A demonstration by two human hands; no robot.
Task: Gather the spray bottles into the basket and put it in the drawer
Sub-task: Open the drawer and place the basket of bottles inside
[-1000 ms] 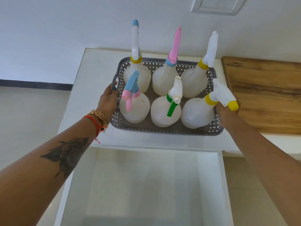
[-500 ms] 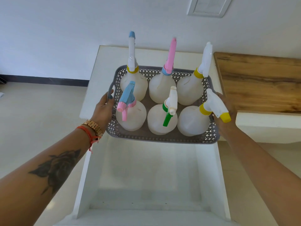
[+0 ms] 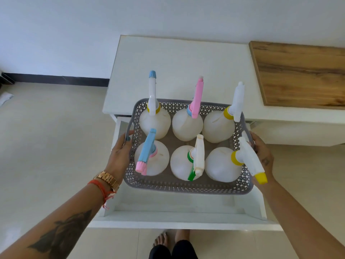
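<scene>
Basket (image 3: 186,187) w/ six spray bottles (image 3: 188,124) held over open white drawer (image 3: 179,219).
L hand (image 3: 119,156) & R hand (image 3: 263,156) each curl round a side rim — white counter (image 3: 179,58) behind, wood board (image 3: 302,75) at right, bare feet (image 3: 172,238) below.

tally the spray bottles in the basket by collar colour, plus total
In the grey perforated plastic basket, white plastic spray bottles by collar ring:
Yellow collar: 3 (back left, back right, front right)
Blue collar: 1 (back middle)
Pink collar: 1 (front left)
Green collar: 1 (front middle)
Total: 6
</scene>
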